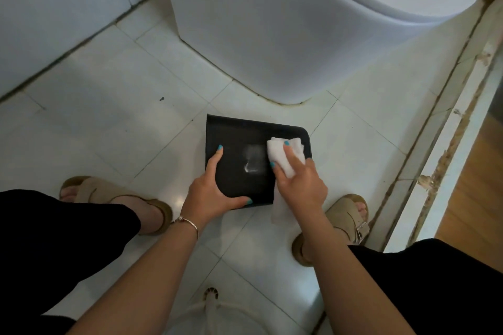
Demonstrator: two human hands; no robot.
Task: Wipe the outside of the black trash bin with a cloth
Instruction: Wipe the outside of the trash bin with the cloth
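Tiled floor (114, 106): left hand (215, 193) grips black bin (239, 130); right hand (302, 182) clutches cloth (277, 152), part hidden.

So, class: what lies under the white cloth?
The black trash bin lies under the white cloth, which the right hand presses down. The patch of bin beneath the cloth is hidden.

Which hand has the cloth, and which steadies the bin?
The right hand holds the white cloth against the black bin; the left hand, with a bracelet, grips the bin's near-left corner.
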